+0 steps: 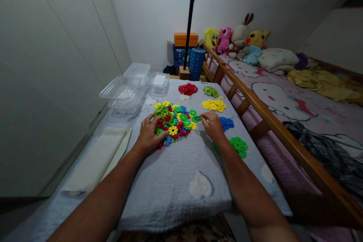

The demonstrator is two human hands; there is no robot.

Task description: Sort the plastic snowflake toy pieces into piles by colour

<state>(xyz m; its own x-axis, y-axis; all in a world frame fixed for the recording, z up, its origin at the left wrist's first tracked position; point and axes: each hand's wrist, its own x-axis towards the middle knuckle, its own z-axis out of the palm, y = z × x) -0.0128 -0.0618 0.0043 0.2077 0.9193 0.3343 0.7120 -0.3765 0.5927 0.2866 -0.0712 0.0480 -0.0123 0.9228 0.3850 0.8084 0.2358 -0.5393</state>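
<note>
A mixed heap of flower-shaped plastic connector discs (173, 130) in red, yellow, blue and two greens lies mid-table. My left hand (149, 132) rests against the heap's left side, its thumb and fingers spread. At the heap's right edge, my right hand (212, 124) pinches a green disc (196, 118) between thumb and fingertips. Single-colour piles stand around the right side: red discs (188, 89), light green discs (210, 91), yellow discs (214, 105), blue discs (227, 123) and green discs (238, 146). My right hand and forearm partly cover the blue and green piles.
Clear plastic containers (120, 87) and a smaller lidded box (159, 80) stand at the back left. A folded cream cloth (96, 159) lies on the left. A wooden bed rail (249, 98) runs along the table's right side. A black pole (190, 19) rises behind.
</note>
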